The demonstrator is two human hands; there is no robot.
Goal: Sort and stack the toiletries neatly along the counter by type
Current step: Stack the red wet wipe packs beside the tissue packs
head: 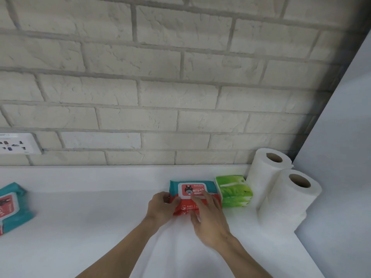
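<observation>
A teal and red baby wipes pack (pixel 190 190) lies on the white counter (pixel 90 207) near the back wall. My left hand (pixel 161 208) grips its left edge with curled fingers. My right hand (pixel 208 215) rests flat on top of the pack, fingers spread. Touching the pack's right side stands a green tissue pack (pixel 233 190). Two white paper towel rolls (pixel 281 189) stand upright at the far right. Another teal and red wipes pack (pixel 12 207) lies at the left edge of the view, partly cut off.
A brick wall (pixel 160 87) runs behind the counter, with a white power socket (pixel 18 143) at the left. A pale vertical panel (pixel 341 157) closes off the right end beside the rolls.
</observation>
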